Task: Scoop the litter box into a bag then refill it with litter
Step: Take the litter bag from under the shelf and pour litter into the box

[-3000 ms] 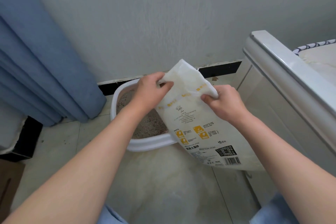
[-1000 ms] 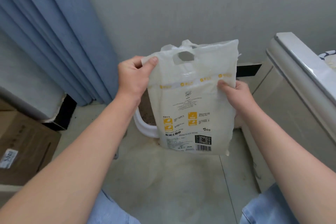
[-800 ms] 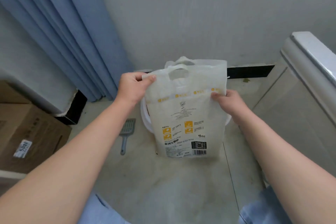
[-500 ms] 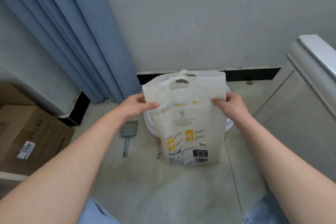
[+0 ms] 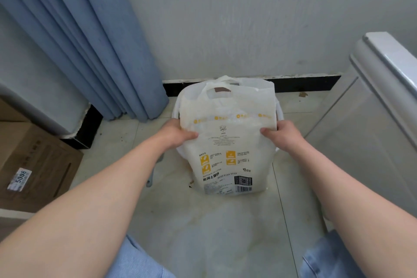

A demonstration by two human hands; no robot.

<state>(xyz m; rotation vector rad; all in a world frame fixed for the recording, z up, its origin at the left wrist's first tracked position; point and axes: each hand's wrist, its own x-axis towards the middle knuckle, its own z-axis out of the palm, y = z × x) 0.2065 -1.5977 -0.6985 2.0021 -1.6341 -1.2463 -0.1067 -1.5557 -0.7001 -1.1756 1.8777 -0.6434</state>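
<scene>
From the head view, the white cat litter bag (image 5: 228, 142) stands upright at centre on the pale, stained floor tiles (image 5: 225, 228). The left hand (image 5: 173, 133) grips its left edge and the right hand (image 5: 282, 135) its right edge. The white litter box (image 5: 176, 108) sits just behind it at 12 o'clock, near the black baseboard (image 5: 311, 83) of a grey wall (image 5: 248, 18). A blue curtain (image 5: 90, 40) hangs at 10 o'clock, a cardboard box (image 5: 33, 160) sits at 9 o'clock, and a white cabinet (image 5: 372, 119) stands at 3 o'clock.
</scene>
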